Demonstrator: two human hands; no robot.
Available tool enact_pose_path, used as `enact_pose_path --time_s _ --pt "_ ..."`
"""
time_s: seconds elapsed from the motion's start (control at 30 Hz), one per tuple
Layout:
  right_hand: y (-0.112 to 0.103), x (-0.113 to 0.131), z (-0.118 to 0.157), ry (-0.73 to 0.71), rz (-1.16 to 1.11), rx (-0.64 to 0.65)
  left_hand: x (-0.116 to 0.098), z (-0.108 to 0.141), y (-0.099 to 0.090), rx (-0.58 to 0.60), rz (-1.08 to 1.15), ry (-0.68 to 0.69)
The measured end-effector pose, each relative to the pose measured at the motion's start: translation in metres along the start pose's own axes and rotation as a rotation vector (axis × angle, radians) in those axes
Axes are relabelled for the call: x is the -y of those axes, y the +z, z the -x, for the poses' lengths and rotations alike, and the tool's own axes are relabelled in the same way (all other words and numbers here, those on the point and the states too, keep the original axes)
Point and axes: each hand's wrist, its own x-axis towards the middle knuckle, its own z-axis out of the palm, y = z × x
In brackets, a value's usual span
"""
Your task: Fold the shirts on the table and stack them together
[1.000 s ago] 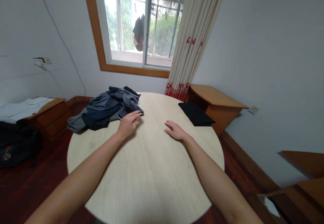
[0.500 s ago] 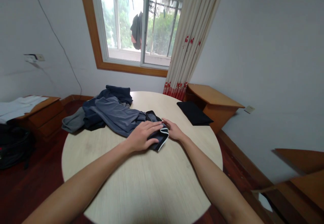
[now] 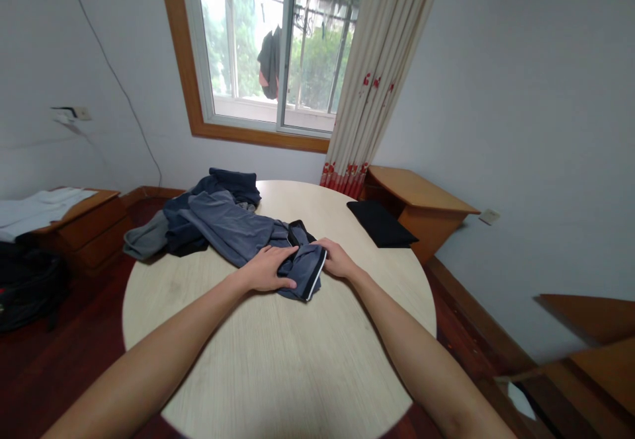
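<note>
A grey-blue shirt point(image 3: 233, 224) stretches across the round table, with a black, white-edged band point(image 3: 315, 275) at its near right end. My left hand point(image 3: 268, 268) lies on the cloth left of this band, fingers extended and thumb apart. At the band's far end, my right hand point(image 3: 337, 258) has its fingers closed on the shirt's edge; its fingertips are partly hidden by the fabric. Just beyond both hands, a black-trimmed part point(image 3: 299, 231) of the shirt is bunched up.
Dark blue clothes point(image 3: 238, 184) and a grey garment point(image 3: 146, 235) are heaped at the left of the pale round table point(image 3: 278, 373). Folded black cloth point(image 3: 381, 223) lies at its right edge. A wooden desk point(image 3: 421, 191) stands behind, and a drawer cabinet point(image 3: 94, 227) on the left.
The banded end of the shirt has been turned and straightened, showing more grey-blue cloth. My left hand has slid slightly left and toward me; the right hand stays at the edge.
</note>
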Motion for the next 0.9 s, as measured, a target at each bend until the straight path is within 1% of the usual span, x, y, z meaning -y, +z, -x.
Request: enact_pose_path --time_s 0.1,0.2,0.27,0.33,0.37,0.43,0.5,0.53,0.57,0.63,0.67,0.73,0.77,0.83,0.87,0.9 --pt "0.004 0.017 -0.002 0.02 -0.048 0.015 -0.007 -0.001 0.006 -0.037 0.051 0.07" --pt "0.011 0.032 -0.001 0.054 -0.22 0.064 -0.013 -0.002 0.008 -0.09 0.088 0.089" --pt "0.014 0.035 0.0 0.111 -0.375 0.104 -0.014 -0.003 0.008 -0.11 0.1 0.061" --pt "0.013 0.031 0.001 0.185 -0.462 0.095 -0.015 -0.004 0.008 -0.134 0.116 0.045" --pt "0.011 0.027 0.002 0.219 -0.454 0.057 -0.015 -0.005 0.007 -0.147 0.125 0.051" --pt "0.004 0.016 0.002 0.26 -0.356 -0.058 -0.017 -0.005 0.006 -0.162 0.142 0.093" --pt "-0.004 0.006 0.003 0.262 -0.231 -0.138 -0.023 -0.004 0.005 -0.14 0.181 0.187" --pt "-0.007 0.003 0.003 0.246 -0.188 -0.141 -0.028 -0.004 0.005 -0.122 0.213 0.248" --pt "-0.009 0.001 0.004 0.218 -0.168 -0.116 -0.033 -0.002 0.005 -0.1 0.254 0.316" --pt "-0.011 0.001 0.005 0.14 -0.172 -0.014 -0.043 0.0 0.004 -0.042 0.339 0.43" --pt "-0.01 0.004 0.005 0.101 -0.19 0.047 -0.047 0.001 0.003 -0.016 0.376 0.461" --pt "-0.006 0.011 0.005 0.045 -0.247 0.16 -0.05 0.001 -0.001 0.018 0.427 0.476" --pt "-0.003 0.015 0.004 0.033 -0.279 0.198 -0.049 0.001 -0.004 0.016 0.442 0.468" --pt "0.001 0.022 0.001 0.044 -0.348 0.237 -0.042 0.001 -0.012 -0.039 0.457 0.446" --pt "0.001 0.024 0.0 0.075 -0.383 0.221 -0.037 0.002 -0.018 -0.082 0.462 0.433" --pt "0.0 0.024 -0.001 0.123 -0.425 0.173 -0.031 0.003 -0.024 -0.132 0.474 0.414"
